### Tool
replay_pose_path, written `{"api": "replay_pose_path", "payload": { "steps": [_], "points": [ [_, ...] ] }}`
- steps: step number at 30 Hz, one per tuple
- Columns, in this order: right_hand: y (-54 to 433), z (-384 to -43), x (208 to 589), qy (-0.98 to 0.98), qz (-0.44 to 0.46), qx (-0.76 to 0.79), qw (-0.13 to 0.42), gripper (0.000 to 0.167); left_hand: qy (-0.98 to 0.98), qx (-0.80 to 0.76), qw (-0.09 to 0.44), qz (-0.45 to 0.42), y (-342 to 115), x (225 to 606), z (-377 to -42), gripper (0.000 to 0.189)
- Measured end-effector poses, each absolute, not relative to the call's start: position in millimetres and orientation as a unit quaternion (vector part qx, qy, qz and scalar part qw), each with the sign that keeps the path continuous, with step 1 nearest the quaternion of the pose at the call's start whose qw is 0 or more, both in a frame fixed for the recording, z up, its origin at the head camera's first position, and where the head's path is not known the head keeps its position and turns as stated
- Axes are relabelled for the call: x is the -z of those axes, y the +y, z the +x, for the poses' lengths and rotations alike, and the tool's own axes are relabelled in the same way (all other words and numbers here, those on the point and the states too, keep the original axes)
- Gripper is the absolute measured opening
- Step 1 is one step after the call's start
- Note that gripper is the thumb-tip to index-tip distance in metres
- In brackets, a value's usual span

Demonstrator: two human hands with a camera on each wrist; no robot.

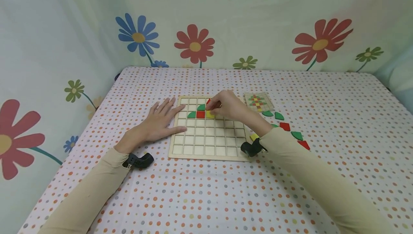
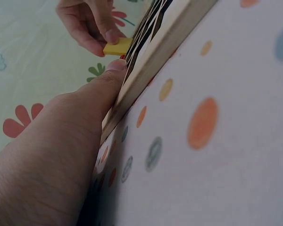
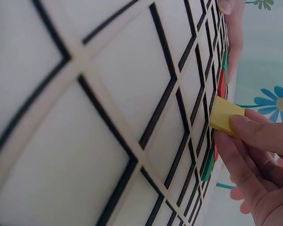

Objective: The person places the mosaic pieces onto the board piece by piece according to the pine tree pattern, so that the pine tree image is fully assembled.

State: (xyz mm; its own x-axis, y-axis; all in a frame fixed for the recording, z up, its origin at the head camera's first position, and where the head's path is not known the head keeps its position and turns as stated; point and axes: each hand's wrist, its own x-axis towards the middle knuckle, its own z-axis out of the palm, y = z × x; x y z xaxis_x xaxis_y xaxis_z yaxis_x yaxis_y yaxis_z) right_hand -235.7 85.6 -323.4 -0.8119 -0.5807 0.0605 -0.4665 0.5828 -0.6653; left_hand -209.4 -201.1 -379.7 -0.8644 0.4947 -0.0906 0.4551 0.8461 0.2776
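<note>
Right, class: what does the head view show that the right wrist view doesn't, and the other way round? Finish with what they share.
Only the head view: the card, loose pieces beside the board, the dotted cloth and the sleeves.

Only the right wrist view: a green piece, apparently hidden by the right grip in the head view, and a clear look at fingertips pinching the yellow tile.

Both: the board, yellow tile, right grip, left grip and blue flower.
</note>
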Motion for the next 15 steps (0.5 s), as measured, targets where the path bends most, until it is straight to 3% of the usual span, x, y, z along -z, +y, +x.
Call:
{"api": "replay_pose_path", "payload": {
  "steps": [15],
  "points": [
    [77.1, -232.4, 319.5, 0.900, -0.298, 0.305, 0.090, 0.014, 0.954, -0.133, 0.074, 0.260, -203.6, 379.6, -209.0, 0.088]
  ]
}}
